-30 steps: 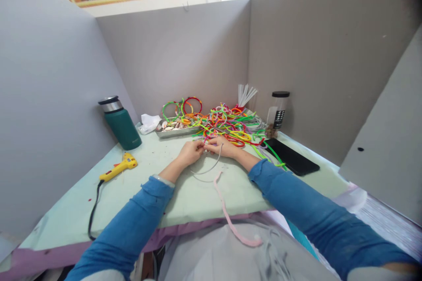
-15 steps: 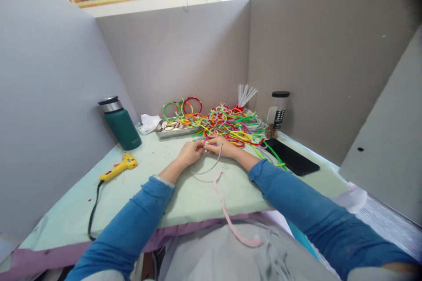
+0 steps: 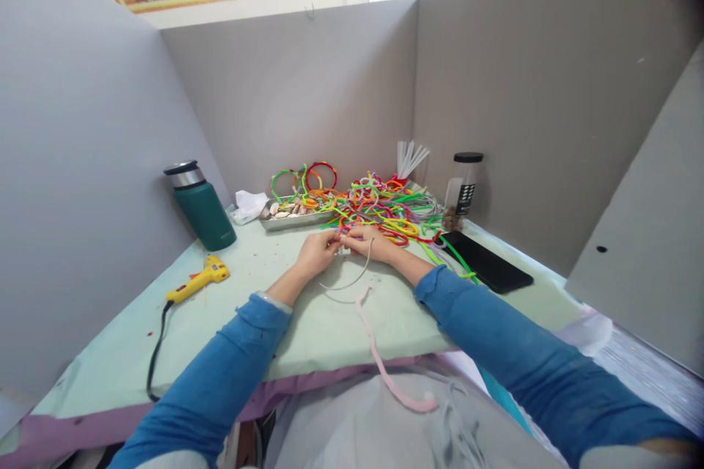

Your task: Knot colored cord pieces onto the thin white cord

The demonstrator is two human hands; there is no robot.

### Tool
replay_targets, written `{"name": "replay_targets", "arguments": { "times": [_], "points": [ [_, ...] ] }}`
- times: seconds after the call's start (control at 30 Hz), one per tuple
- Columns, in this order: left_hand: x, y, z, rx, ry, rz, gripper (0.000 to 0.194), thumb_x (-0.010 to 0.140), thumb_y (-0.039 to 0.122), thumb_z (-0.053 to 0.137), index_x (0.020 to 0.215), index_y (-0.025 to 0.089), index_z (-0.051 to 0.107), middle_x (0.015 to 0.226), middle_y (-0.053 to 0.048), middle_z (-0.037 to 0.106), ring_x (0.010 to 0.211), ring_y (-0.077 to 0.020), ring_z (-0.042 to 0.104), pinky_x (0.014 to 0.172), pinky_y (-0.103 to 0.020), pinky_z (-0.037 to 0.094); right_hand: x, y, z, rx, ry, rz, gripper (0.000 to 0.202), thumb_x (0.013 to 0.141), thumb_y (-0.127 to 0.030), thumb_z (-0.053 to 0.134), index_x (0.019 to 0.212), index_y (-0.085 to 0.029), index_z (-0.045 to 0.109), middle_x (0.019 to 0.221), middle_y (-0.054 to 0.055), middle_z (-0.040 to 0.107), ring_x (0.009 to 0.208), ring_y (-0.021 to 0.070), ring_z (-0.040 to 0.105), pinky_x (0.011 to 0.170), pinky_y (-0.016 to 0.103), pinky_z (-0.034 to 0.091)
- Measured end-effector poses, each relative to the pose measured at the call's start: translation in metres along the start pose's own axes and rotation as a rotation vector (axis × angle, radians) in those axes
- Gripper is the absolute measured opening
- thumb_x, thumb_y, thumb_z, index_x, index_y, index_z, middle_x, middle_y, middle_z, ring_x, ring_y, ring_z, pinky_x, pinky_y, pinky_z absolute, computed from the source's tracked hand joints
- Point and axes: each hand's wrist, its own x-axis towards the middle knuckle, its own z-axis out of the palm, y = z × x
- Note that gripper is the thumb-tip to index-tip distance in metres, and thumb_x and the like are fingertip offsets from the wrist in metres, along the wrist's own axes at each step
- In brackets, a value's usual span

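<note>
My left hand [image 3: 319, 252] and my right hand [image 3: 372, 243] meet fingertip to fingertip over the middle of the table, both pinched closed. Between them they grip a thin pale grey headband [image 3: 360, 275], whose curve hangs toward me. Some small whitish bit shows at the fingertips, too small to make out. Nearer to me, a pink pipe cleaner [image 3: 377, 355] hangs from the tabletop over its front edge onto my lap. Just beyond my hands lies a tangled heap of coloured pipe cleaners [image 3: 407, 205].
On the left are a yellow glue gun [image 3: 201, 280] with a black cord and a green bottle [image 3: 203, 212]. A metal tray [image 3: 297, 222] of shell-like pieces stands behind my left hand. To the right are a black phone [image 3: 487, 261] and a clear jar [image 3: 463, 187]. Grey partitions [image 3: 297, 95] enclose the table.
The headband's free curve has shifted slightly to the right. Both hands stay nearly in place, with small finger movements.
</note>
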Motion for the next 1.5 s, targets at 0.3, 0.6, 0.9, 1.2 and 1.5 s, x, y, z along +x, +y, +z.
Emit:
{"name": "replay_targets", "arguments": {
  "times": [0.3,0.6,0.9,1.2,1.5],
  "points": [
    [0.0014,-0.0009,-0.0007,0.007,0.012,0.023,0.021,0.078,0.022,0.051,0.084,0.015,0.069,0.076,-0.003,0.068,0.067,-0.0128,0.056,0.064,-0.022,0.039,0.0002,0.0033,0.0015,-0.003,0.025,-0.016,0.036,0.081,-0.041,0.049,0.066,-0.011,0.063,0.059,0.001,0.059,0.056,0.0085,0.048,0.054,0.02,0.032],
    [0.0035,-0.0051,0.0009,0.039,0.031,0.044,0.02,0.078,0.022,0.053,0.087,0.016,0.07,0.088,-0.006,0.067,0.076,-0.014,0.057,0.073,-0.024,0.043,-0.0001,0.0044,0.0014,0.0,0.037,-0.033,0.034,0.08,-0.041,0.052,0.066,-0.012,0.063,0.06,0.001,0.059,0.055,0.0087,0.047,0.053,0.02,0.032],
    [0.0046,-0.0027,0.0004,0.019,-0.008,-0.008,0.021,0.078,0.023,0.053,0.087,0.015,0.07,0.086,-0.006,0.069,0.076,-0.0151,0.058,0.072,-0.025,0.042,0.001,0.005,0.0025,0.035,0.032,-0.02,0.036,0.079,-0.043,0.053,0.07,-0.011,0.065,0.061,0.002,0.06,0.057,0.0091,0.048,0.055,0.02,0.034],
    [0.004,-0.003,0.0002,0.001,-0.012,-0.02,0.021,0.078,0.025,0.054,0.087,0.016,0.07,0.086,-0.006,0.069,0.077,-0.0155,0.058,0.073,-0.025,0.043,0.0005,0.0062,0.0029,0.041,0.036,-0.011,0.039,0.079,-0.046,0.052,0.069,-0.011,0.066,0.061,0.001,0.059,0.056,0.0086,0.047,0.054,0.019,0.033],
    [0.0047,-0.0041,0.001,0.029,-0.005,-0.011,0.02,0.078,0.024,0.055,0.088,0.016,0.071,0.089,-0.007,0.067,0.08,-0.0157,0.059,0.075,-0.026,0.044,0.0016,0.008,0.0034,0.026,0.019,-0.023,0.039,0.079,-0.047,0.052,0.071,-0.011,0.066,0.062,0.002,0.06,0.057,0.0092,0.048,0.055,0.02,0.034]
  ]
}}
